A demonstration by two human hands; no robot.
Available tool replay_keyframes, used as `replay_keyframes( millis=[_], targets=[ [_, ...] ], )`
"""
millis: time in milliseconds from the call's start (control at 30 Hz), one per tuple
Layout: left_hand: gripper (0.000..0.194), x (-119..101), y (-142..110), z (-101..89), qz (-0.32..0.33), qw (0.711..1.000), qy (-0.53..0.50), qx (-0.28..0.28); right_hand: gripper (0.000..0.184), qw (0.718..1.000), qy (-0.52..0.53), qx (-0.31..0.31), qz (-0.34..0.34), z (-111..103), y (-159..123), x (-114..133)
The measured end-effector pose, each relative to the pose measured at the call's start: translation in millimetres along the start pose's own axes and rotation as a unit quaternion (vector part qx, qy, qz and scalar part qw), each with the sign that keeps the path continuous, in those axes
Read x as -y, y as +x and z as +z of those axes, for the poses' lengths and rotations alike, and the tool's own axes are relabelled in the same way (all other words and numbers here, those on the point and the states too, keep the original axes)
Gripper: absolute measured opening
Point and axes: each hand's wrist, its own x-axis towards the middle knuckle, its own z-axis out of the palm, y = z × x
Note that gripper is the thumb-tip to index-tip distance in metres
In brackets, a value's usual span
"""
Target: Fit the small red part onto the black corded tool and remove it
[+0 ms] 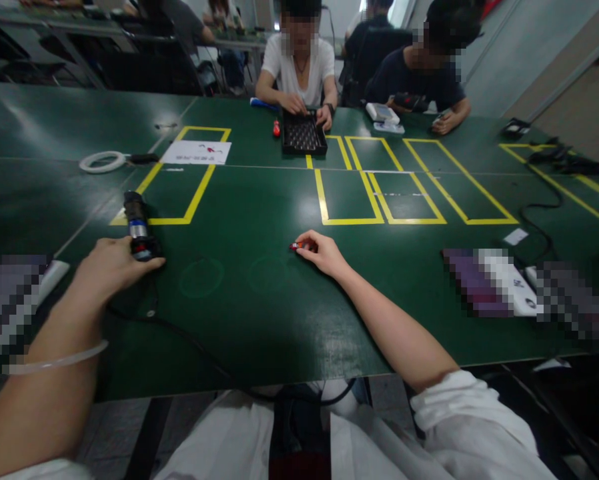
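Note:
My left hand (pixel 112 267) is at the near end of a black cylindrical tool (pixel 137 223) with a silver and blue band. Its thumb stretches along the near side and the other fingers curl at the left, partly hidden, so the hand closes around that end. My right hand (pixel 322 253) rests low over the middle of the green table, thumb and fingertips pinched on a small red object (pixel 295 247). Fingers cover much of this object, and its kind cannot be made out.
A black cable (pixel 194 340) runs across the green table (pixel 249 320) to its front edge. Yellow tape rectangles (pixel 352 222), a printed sheet (pixel 197 152) and a white coiled cable (pixel 102 162) lie farther off. Opposite, a person handles a black tray (pixel 304 150); purple-and-white items (pixel 484 283) sit right.

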Motion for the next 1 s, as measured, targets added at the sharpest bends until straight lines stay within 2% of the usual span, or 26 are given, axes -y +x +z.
replay_keyframes(
  millis=[67,167,267,433,567,733,1000],
  targets=[
    [0.075,-25,-2,-5.0,-0.007,1.000,0.017,0.015,0.019,1.000,-0.005,-0.004,-0.001,0,0,-1],
    [0.079,-65,-6,-9.6,0.049,0.999,0.008,0.010,0.018,1.000,-0.012,-0.018,-0.006,-1,0,-2],
    [0.079,-108,-13,-9.9,0.109,0.994,0.010,-0.011,0.019,0.999,-0.011,-0.029,-0.009,-1,1,-3],
    [0.067,-181,-36,-8.8,0.164,0.984,0.026,-0.067,0.022,0.998,0.003,-0.065,-0.011,-1,2,-4],
    [0.064,-224,-53,-7.4,0.203,0.974,0.023,-0.093,0.017,0.996,-0.014,-0.090,-0.020,-1,2,-6],
    [0.061,-249,-65,-0.3,0.253,0.962,-0.001,-0.104,0.015,0.993,-0.037,-0.101,-0.037,-1,1,-7],
    [0.064,-251,-72,8.1,0.276,0.954,-0.022,-0.111,0.014,0.993,-0.076,-0.072,-0.052,-2,0,-9]
  ],
)
